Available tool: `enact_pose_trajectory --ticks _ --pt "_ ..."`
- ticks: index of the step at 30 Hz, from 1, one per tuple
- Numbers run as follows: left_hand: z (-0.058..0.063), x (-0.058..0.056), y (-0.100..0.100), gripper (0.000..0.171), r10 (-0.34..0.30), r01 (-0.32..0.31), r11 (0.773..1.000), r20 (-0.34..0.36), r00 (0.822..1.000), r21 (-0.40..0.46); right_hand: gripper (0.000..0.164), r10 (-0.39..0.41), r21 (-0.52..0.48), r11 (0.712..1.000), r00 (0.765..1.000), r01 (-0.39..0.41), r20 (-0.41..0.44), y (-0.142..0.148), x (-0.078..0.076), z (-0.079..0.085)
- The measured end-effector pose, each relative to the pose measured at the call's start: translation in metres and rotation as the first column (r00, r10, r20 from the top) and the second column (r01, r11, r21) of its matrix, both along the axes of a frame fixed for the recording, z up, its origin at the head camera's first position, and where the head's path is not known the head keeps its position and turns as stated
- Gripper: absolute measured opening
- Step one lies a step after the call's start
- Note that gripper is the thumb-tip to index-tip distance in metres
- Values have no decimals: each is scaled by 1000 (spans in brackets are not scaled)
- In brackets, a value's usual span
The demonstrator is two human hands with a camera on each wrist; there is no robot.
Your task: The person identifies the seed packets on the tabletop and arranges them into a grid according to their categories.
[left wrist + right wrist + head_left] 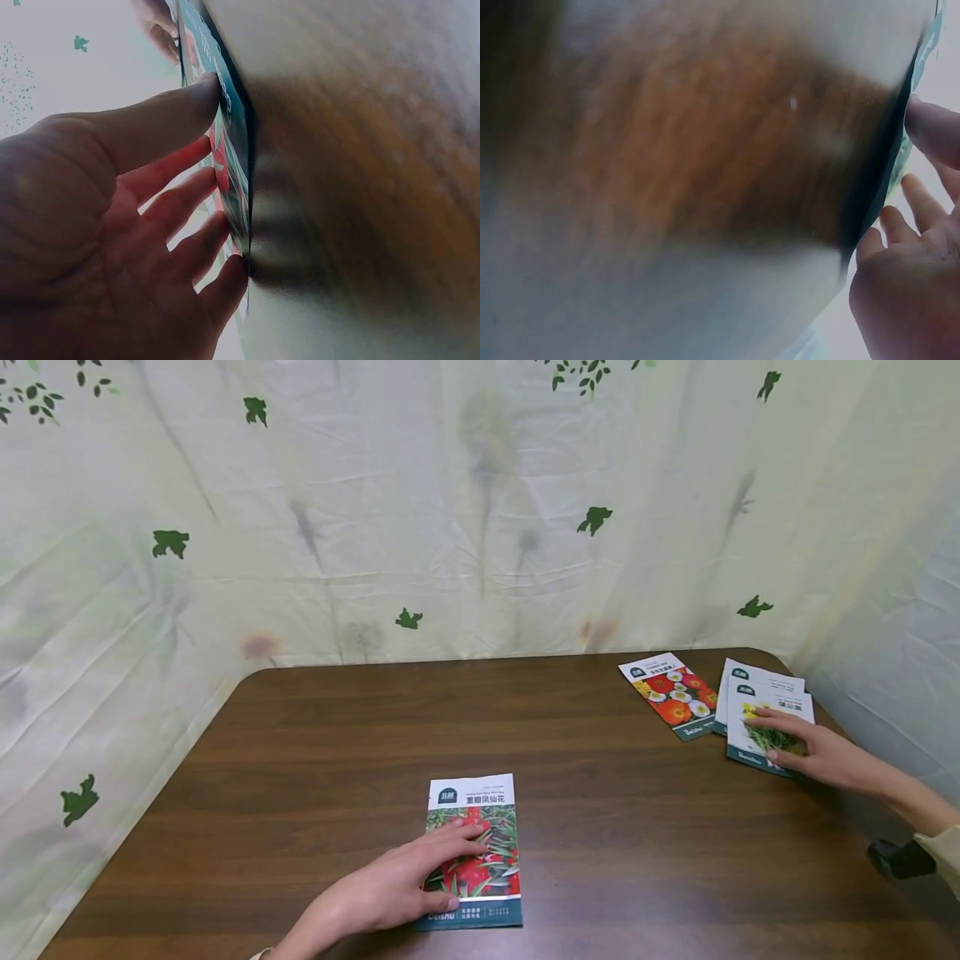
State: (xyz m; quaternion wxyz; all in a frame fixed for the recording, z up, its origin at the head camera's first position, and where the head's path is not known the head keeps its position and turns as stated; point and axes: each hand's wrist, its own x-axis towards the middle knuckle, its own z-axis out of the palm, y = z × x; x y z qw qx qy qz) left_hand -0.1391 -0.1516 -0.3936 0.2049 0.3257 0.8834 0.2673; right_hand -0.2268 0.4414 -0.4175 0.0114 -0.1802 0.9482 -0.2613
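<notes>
A seed packet [501, 860] with red flowers lies flat near the front middle of the table. My left hand [405, 878] rests on it, fingers spread over the picture and thumb by the lower band. The left wrist view shows these fingertips touching the packet's face [238, 142]. Over at the right, my right hand [832, 756] lies on a seed packet [746, 742] with yellow flowers and green leaves, partly covering it. Its fingers are loosely extended; thumb and fingertips meet the packet's upper face in the right wrist view.
Beneath the yellow-flower packet, another packet [767, 675] is mostly hidden. To its left lies a packet [671, 693] with orange, red and white flowers, set at a slant. The brown wooden table [315, 760] meets a leaf-patterned curtain [450, 527] at the back.
</notes>
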Motion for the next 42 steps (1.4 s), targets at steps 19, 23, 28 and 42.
enact_pose_trajectory --ticks 19,23,28,42 --pt "0 0 1 57 15 -15 1000 21 1000 -5 53 -4 -2 1000 1000 4 6 0 16 1" --pt "0 0 1 57 10 -10 1000 18 1000 -3 54 3 -8 1000 1000 -3 -5 0 20 -1" --pt "0 0 0 56 -5 5 1000 0 1000 15 55 21 3 1000 998 -21 -53 0 24 -4" --pt "0 2 0 55 -15 16 999 -23 1000 31 60 28 12 1000 998 -27 -63 -1 33 -6"
